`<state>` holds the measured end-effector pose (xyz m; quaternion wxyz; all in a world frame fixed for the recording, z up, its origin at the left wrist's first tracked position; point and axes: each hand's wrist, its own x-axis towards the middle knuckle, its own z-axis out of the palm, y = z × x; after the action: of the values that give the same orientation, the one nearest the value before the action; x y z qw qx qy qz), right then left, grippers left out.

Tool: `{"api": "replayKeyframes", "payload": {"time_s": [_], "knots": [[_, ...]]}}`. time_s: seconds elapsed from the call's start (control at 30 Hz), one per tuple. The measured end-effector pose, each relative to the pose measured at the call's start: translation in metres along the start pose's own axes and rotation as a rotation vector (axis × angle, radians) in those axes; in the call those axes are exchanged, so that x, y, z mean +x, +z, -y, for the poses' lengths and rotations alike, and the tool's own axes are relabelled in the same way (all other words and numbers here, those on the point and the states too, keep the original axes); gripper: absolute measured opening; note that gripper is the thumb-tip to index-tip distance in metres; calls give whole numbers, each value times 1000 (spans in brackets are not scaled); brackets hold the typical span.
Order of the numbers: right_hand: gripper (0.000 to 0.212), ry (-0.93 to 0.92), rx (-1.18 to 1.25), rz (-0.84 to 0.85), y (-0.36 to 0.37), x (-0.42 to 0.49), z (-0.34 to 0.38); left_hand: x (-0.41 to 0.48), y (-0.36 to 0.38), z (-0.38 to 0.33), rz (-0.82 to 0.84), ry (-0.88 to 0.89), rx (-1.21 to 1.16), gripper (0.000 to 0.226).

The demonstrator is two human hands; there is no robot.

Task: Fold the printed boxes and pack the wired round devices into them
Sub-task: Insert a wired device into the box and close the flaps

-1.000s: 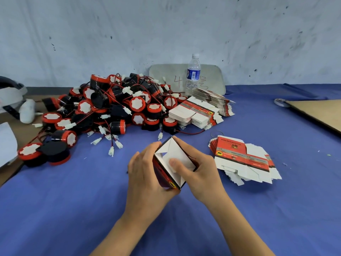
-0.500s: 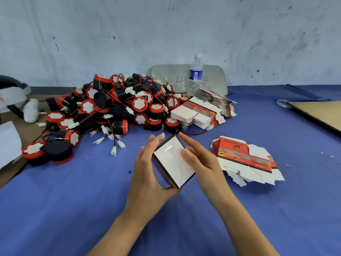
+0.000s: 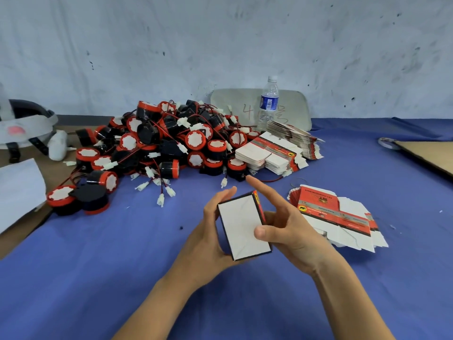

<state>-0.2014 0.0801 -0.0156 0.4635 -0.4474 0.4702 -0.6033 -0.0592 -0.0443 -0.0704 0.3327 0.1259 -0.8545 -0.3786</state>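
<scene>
Folded box (image 3: pixel 245 227): one. Wired round devices (image 3: pixel 195 139): one heap, several dozen (too tangled for a true tally). Flat box stacks: three, namely near stack (image 3: pixel 338 217), middle stack (image 3: pixel 267 155), far stack (image 3: pixel 294 137). Water bottle (image 3: pixel 269 101): one. Grey board (image 3: pixel 235 106): one. Paper sheet (image 3: pixel 19 190), cardboard sheet (image 3: pixel 431 155), tape roll (image 3: pixel 386 143), headgear (image 3: pixel 24 126): one each.

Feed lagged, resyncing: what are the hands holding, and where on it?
One folded box: left hand wraps its left side; right hand pinches its right side, thumb on the white face.
</scene>
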Motion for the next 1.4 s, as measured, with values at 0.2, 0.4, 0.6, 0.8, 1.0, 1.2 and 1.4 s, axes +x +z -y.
{"api": "replayKeyframes", "payload": {"time_s": [0.2, 0.4, 0.6, 0.8, 1.0, 1.2, 1.4], "knots": [[91, -326, -1306, -399, 8, 11, -23, 11, -45, 20, -187, -166, 336, 98], [76, -453, -1575, -268, 18, 18, -47, -6, -109, 60, -486, -630, 669, 86], [22, -705, -1387, -242, 31, 19, -49, 6, -189, 97, 5, -790, 1110, 61], [24, -837, -1188, -382, 37, 12, -41, 21, -192, 82, -131, -644, 923, 50], [47, -838, -1002, -562, 38, 12, -40, 34, -109, -35, -711, -28, -101, 32], [67, -905, -861, -608, 39, 11, -34, 9, -7, -81, -523, 293, -351, 36], [45, -855, -899, -663, 34, 8, -40, -1, 9, -50, -510, 168, -511, 21]]}}
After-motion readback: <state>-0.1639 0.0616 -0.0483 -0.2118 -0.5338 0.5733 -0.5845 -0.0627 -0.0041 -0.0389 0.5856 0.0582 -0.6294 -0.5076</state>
